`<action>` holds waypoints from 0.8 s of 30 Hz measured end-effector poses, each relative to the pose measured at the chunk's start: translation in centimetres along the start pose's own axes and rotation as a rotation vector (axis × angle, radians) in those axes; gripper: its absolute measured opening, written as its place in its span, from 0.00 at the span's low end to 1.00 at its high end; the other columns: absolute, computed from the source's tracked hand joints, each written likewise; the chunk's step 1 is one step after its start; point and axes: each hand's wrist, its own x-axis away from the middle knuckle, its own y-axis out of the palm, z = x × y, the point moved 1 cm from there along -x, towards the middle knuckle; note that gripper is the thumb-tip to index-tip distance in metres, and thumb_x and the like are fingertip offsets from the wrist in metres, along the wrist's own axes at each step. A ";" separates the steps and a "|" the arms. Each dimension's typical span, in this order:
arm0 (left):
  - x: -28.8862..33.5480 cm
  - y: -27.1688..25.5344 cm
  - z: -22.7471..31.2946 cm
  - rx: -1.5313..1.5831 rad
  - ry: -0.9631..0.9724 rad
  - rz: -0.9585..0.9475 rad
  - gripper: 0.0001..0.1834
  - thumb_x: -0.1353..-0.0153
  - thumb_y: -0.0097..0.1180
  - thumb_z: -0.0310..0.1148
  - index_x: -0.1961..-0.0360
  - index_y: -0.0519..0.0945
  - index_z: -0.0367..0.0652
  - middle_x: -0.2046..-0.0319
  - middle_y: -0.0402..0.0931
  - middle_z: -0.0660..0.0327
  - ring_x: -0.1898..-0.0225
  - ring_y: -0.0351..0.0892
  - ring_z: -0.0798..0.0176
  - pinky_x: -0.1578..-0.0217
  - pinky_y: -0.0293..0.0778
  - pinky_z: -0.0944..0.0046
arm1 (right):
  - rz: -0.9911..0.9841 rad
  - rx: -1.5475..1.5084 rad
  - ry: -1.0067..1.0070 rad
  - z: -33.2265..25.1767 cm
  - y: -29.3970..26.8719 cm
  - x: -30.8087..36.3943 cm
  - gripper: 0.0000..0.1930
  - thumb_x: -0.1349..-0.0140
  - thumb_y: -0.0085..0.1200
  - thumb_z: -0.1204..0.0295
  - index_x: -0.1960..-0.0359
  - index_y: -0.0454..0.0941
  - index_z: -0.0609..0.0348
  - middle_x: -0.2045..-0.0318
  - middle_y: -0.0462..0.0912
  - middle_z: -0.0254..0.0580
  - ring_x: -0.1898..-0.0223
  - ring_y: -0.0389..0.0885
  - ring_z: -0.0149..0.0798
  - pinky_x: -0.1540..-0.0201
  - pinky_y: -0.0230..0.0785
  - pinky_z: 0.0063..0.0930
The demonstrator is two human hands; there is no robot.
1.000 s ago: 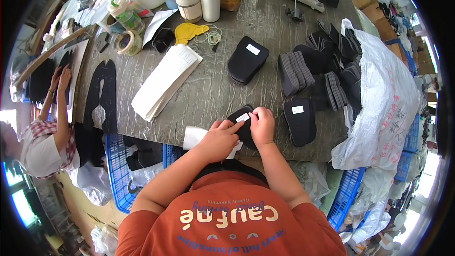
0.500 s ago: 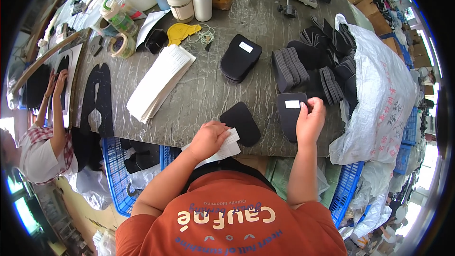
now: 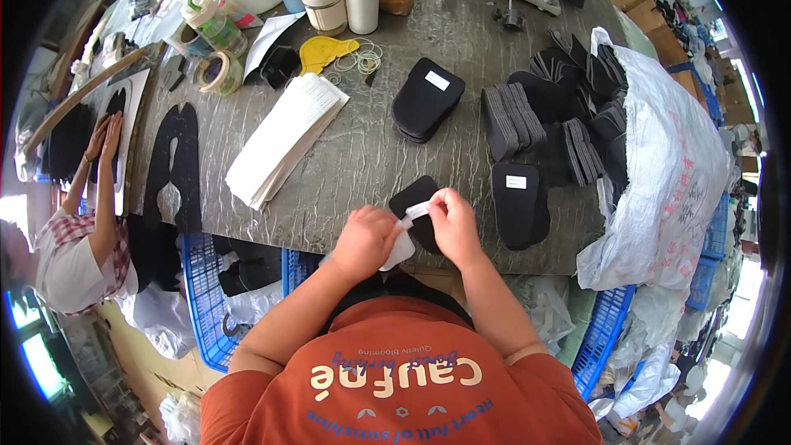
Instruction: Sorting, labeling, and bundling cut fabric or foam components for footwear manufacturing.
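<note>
My left hand is closed on a small white label sheet at the table's near edge. Between thumb and fingers of my right hand is a white label, its left end at the sheet. Partly hidden behind both hands lies a black foam pad. To the right, another black pad bears a white label near its top. Farther back sits a stack of black pads, its top one labelled too.
Loose black pads spill from a white woven sack at the right. Left of centre lies a stack of white paper. Cups, a tape roll and a yellow piece stand behind. A co-worker's hands work at far left.
My right hand has left the right-hand pad, which now lies with its label on, and moved left to the sheet, where it grips a label. The view has shifted slightly.
</note>
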 end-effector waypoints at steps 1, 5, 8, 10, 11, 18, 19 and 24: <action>0.1 0.1 0.2 -0.001 0.105 -0.044 0.06 0.45 0.59 0.30 0.72 0.79 0.37 0.60 0.80 0.53 0.57 0.76 0.50 0.54 0.69 0.52 | 0.023 -0.004 0.035 0.8 0.0 -0.6 0.04 0.42 0.55 0.79 0.70 0.72 0.64 0.76 0.78 0.49 0.74 0.78 0.45 0.68 0.70 0.34; 0.3 1.5 0.3 -0.189 0.230 -0.178 0.08 0.45 0.59 0.32 0.73 0.78 0.37 0.49 0.75 0.52 0.44 0.71 0.49 0.44 0.67 0.52 | 0.020 0.023 0.048 3.8 0.8 -1.6 0.03 0.42 0.55 0.78 0.70 0.73 0.64 0.77 0.79 0.49 0.74 0.79 0.45 0.69 0.70 0.34; 0.3 1.2 0.3 -0.184 0.200 -0.190 0.08 0.45 0.58 0.32 0.72 0.79 0.37 0.48 0.75 0.52 0.43 0.71 0.50 0.42 0.66 0.52 | 0.002 0.046 0.075 2.9 1.2 -1.8 0.04 0.42 0.56 0.77 0.70 0.74 0.63 0.77 0.79 0.49 0.74 0.80 0.46 0.69 0.70 0.35; 0.2 1.3 0.1 -0.181 0.207 -0.191 0.09 0.45 0.58 0.32 0.72 0.79 0.36 0.48 0.75 0.52 0.43 0.71 0.49 0.43 0.66 0.52 | 0.005 0.068 0.068 3.2 1.3 -1.9 0.04 0.43 0.57 0.76 0.70 0.74 0.63 0.76 0.80 0.49 0.73 0.80 0.47 0.69 0.71 0.36; 0.3 1.3 0.0 -0.179 0.207 -0.192 0.09 0.44 0.58 0.32 0.71 0.79 0.36 0.49 0.75 0.52 0.44 0.71 0.49 0.43 0.66 0.52 | 0.009 0.088 0.061 3.3 1.3 -1.9 0.04 0.43 0.57 0.76 0.70 0.75 0.62 0.76 0.80 0.49 0.73 0.80 0.48 0.69 0.71 0.37; 0.0 1.2 0.2 -0.198 0.216 -0.217 0.08 0.45 0.58 0.32 0.72 0.79 0.36 0.49 0.75 0.51 0.45 0.72 0.49 0.43 0.66 0.51 | 0.022 0.128 0.069 3.4 1.5 -2.0 0.04 0.43 0.57 0.74 0.71 0.75 0.61 0.75 0.81 0.49 0.71 0.80 0.52 0.68 0.71 0.39; -0.1 1.2 0.3 -0.198 0.217 -0.217 0.08 0.45 0.58 0.32 0.72 0.79 0.36 0.49 0.75 0.51 0.45 0.72 0.49 0.43 0.66 0.51 | 0.024 0.136 0.067 3.3 1.5 -2.0 0.04 0.43 0.57 0.74 0.71 0.75 0.61 0.75 0.80 0.49 0.71 0.80 0.52 0.68 0.71 0.39; -0.6 1.6 0.7 -0.306 0.258 -0.271 0.08 0.45 0.56 0.34 0.74 0.80 0.41 0.43 0.71 0.53 0.51 0.72 0.55 0.44 0.63 0.54 | 0.041 0.180 0.034 3.6 1.8 -2.0 0.05 0.44 0.57 0.74 0.72 0.75 0.61 0.74 0.80 0.49 0.70 0.80 0.53 0.67 0.71 0.40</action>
